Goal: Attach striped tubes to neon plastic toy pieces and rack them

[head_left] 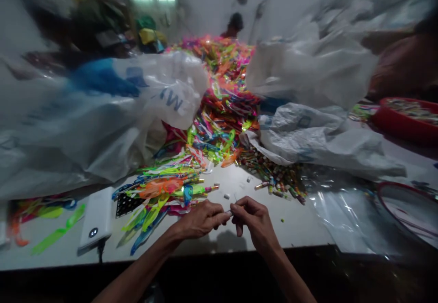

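Note:
Close to the table's front edge, my left hand [204, 219] and my right hand [252, 217] meet, fingertips almost touching. My left hand is closed, and a small pale cylindrical piece [228, 212] shows at its fingertips. The fingers of my right hand are pinched together against that piece; what they hold is hidden. Just beyond the hands lie a small whitish cap-like piece [226, 196] and a similar piece [248, 179]. To the left is a pile of colourful plastic strips with thin patterned sticks [164, 186]. A loose patterned stick [262, 185] lies to the right.
A large heap of bright plastic strips [222, 97] rises behind, between a white sack [137, 111] and crumpled sacks [308, 129]. Short patterned pieces [284, 182] are piled at right. A white power bank [96, 218] with a cable stands left. A red basin [404, 120] is far right.

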{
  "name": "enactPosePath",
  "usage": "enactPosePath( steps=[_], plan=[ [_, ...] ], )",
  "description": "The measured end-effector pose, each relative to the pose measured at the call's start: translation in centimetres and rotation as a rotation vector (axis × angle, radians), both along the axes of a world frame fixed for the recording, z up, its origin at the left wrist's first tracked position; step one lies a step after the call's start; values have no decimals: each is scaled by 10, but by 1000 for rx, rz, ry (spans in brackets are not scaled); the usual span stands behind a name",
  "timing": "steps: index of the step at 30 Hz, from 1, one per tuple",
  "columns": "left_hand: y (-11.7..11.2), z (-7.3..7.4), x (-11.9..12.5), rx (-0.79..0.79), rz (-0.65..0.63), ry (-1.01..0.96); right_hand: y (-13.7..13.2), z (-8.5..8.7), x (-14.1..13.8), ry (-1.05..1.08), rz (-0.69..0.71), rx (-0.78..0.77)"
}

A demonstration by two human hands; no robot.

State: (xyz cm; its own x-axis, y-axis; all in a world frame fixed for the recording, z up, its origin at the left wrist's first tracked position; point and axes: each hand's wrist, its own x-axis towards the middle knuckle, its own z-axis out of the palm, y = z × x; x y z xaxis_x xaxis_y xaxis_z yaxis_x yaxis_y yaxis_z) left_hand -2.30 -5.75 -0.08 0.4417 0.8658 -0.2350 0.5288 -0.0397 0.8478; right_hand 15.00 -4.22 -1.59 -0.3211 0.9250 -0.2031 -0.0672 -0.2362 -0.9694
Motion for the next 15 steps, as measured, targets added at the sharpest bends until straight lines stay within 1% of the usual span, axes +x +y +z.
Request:
enactPosePath(
  steps=[2, 4, 6, 8, 10, 11, 12, 13, 14, 15],
  plan=[
    [-3, 3, -3, 120, -47, 86, -3, 0, -9, -29, -11, 6],
    [-6, 7, -13, 235, -88, 224, -3, -2, -16, -71, 9, 18],
    [-7, 14, -33, 334, -92, 389, 2, -7, -15, -104, 60, 29],
    [-1, 20, -63, 428, -27, 568, 16, -15, -1, -178, 62, 60],
    [15, 24, -94, 532, 109, 769, 34, -24, 24, -322, -21, 140],
    [27, 24, -107, 573, 182, 855, 45, -28, 38, -414, -64, 195],
    [42, 22, -116, 615, 230, 898, 55, -32, 51, -511, -80, 253],
    [58, 19, -121, 655, 239, 897, 65, -36, 63, -623, -86, 315],
    [76, 14, -122, 686, 229, 847, 74, -38, 73, -749, -95, 380],
    [94, 7, -118, 684, 205, 779, 82, -40, 80, -880, -102, 442]
  ],
)
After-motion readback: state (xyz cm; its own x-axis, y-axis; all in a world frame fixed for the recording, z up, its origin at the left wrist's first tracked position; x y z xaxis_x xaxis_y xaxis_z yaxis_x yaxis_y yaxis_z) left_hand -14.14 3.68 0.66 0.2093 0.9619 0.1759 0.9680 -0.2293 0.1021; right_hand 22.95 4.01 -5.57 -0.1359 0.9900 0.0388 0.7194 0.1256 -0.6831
